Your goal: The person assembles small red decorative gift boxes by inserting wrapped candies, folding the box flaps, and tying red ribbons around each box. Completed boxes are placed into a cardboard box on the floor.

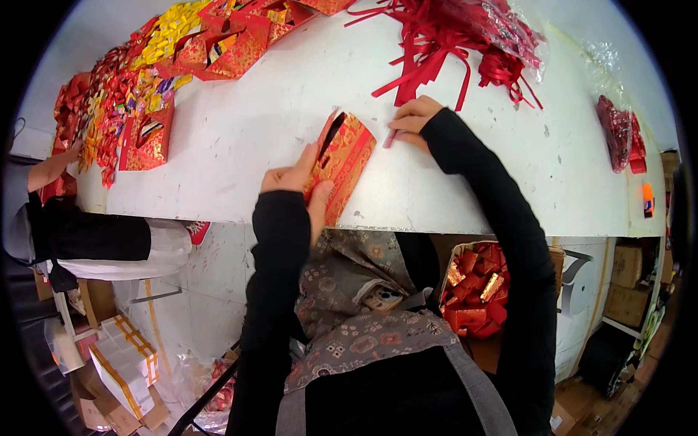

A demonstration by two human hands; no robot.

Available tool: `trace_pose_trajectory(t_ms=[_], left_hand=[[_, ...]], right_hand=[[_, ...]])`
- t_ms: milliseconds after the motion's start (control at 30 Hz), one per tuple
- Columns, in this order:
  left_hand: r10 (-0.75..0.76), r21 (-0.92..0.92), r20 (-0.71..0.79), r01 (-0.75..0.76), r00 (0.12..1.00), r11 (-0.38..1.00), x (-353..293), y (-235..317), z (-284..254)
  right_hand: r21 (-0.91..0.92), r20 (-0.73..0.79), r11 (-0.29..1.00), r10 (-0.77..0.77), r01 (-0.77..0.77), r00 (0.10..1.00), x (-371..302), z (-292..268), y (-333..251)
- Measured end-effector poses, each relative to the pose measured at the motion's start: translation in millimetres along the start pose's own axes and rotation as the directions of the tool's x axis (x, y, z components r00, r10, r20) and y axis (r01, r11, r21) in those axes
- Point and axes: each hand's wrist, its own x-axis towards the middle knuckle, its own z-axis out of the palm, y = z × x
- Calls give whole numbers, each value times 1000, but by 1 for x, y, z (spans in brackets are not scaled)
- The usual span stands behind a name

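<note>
A red gift box (349, 163) with a gold pattern stands tilted over the white table, a dark gap showing along its upper left side. My left hand (294, 178) grips it from the left and below, fingers closed around its side. To the right, apart from the box, my right hand (416, 118) pinches a short, narrow pinkish-red strip (390, 138) that points down toward the tabletop. What kind of strip it is, I cannot make out. Just beyond that hand lies a loose pile of red ribbons (429, 62), partly under clear plastic.
Open red-and-gold boxes (236, 54) and heaps of wrapped sweets (163, 43) fill the far left. A co-worker's hand (69, 156) reaches into them. Bagged red material (618, 134) lies far right. Below the table edge, a carton (445, 280) holds many red pieces.
</note>
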Motion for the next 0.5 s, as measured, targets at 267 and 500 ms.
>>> trace_pose_trajectory(t_ms=[267,500], left_hand=[[-48,-553,351,249,935,795,22,-9,-23],[342,41,-89,-340,935,940,11,-2,-9]], right_hand=[[-123,147,986,129,-111,981,-4,-18,-44],[540,403,755,156,-372,902,-22,-47,-98]])
